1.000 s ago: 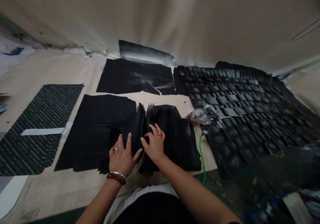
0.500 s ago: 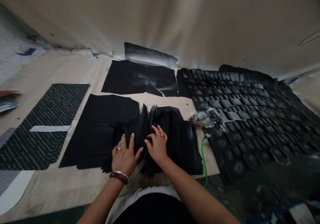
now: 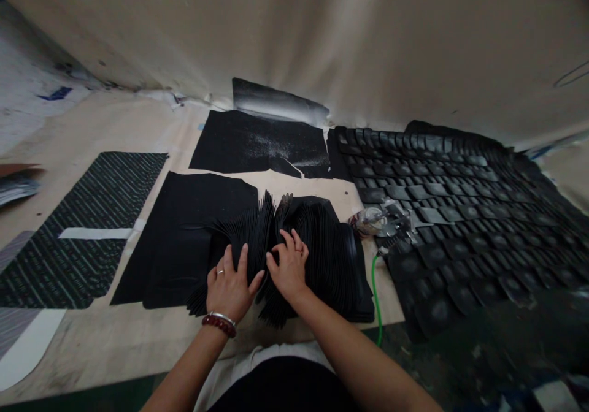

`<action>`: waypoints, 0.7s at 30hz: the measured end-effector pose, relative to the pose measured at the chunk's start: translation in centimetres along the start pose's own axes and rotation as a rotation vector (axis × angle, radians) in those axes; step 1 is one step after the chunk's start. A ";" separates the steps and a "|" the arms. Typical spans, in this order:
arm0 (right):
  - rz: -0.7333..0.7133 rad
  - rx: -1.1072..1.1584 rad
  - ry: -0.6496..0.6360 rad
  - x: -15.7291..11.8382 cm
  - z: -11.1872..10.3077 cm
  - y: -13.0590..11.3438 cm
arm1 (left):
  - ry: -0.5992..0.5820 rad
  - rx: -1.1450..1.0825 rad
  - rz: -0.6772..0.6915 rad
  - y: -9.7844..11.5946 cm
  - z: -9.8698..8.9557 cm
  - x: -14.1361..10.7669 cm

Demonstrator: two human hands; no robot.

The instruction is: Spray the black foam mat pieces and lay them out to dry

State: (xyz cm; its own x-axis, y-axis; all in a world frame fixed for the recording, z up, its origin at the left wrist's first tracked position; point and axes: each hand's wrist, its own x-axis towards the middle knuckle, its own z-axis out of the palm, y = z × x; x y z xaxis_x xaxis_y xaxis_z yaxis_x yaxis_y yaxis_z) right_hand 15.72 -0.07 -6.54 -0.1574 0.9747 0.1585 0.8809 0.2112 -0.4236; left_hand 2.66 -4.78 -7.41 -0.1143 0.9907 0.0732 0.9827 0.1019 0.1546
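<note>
1. Black sheets [image 3: 317, 246], thin and packed in a fanned bundle, stood mostly on edge beneath and between the hands; the step in hand seemed to be parting or leafing through them.
2. The left hand [image 3: 230, 286] lay spread on the left part, thumb out, gripping nothing visible. The right hand [image 3: 289, 268] was half curled at the parting; whether it pinched a sheet, I could not tell.
3. The next move called, I judged, for light fingertips and steady support from the left palm.
4. The sheets' exposed edges pointed away from the wrists, their long axis running near to far, as far as the dim light showed.
5. Left of the left hand lay a flat black piece [image 3: 177, 216]; right of the right hand, a green hose [image 3: 376, 298].
</note>
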 end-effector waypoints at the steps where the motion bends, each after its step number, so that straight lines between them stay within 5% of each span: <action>1: 0.002 -0.003 0.001 0.0 0.1 -0.2 | -0.003 -0.001 0.000 0.0 0.0 0.0; 21: -0.013 -0.010 -0.015 0.0 -0.1 0.2 | 0.005 0.021 -0.005 -0.4 0.1 0.0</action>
State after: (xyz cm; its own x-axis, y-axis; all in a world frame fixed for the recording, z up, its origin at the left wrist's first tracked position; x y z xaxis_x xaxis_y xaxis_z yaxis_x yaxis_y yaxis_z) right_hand 15.92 -0.02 -6.55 -0.1752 0.9730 0.1505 0.8831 0.2229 -0.4129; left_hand 2.33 -4.84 -7.59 -0.1201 0.9897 0.0773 0.9849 0.1090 0.1343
